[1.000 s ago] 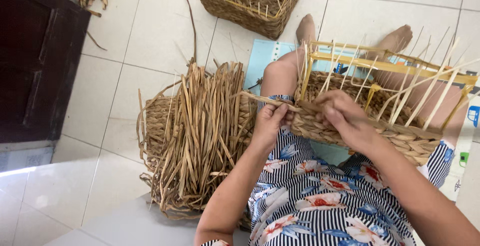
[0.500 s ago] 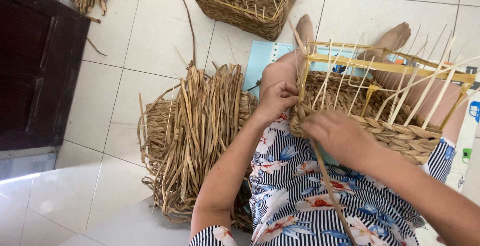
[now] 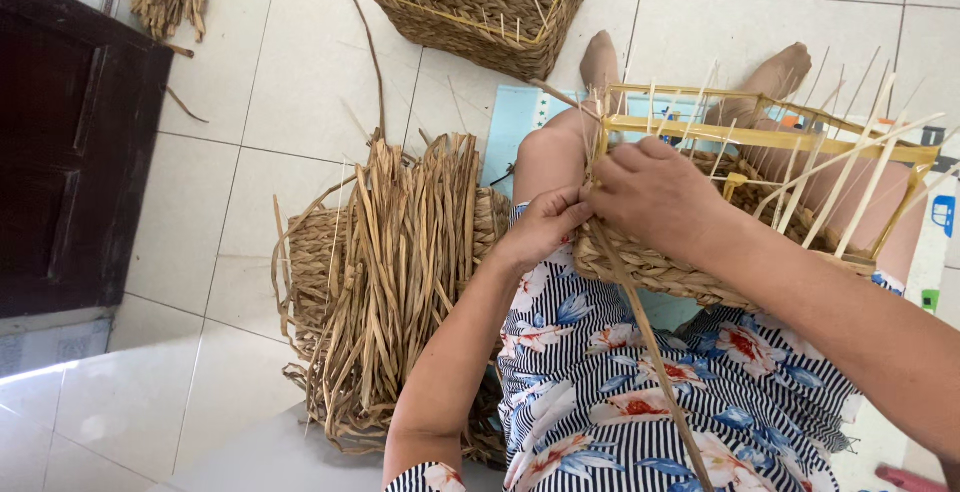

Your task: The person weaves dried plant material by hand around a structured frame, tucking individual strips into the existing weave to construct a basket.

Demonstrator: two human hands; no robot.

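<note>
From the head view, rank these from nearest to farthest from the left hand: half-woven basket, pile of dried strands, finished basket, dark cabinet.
1. Half-woven basket: on the lap, touched by the left hand.
2. Pile of dried strands: on the floor just beyond that hand, image left.
3. Finished basket: on the tiles past the feet, top of view.
4. Dark cabinet: far image-left edge.

A flat light-blue printed mat (image 3: 515,117) with small coloured pictures lies on the floor under the legs.
</note>
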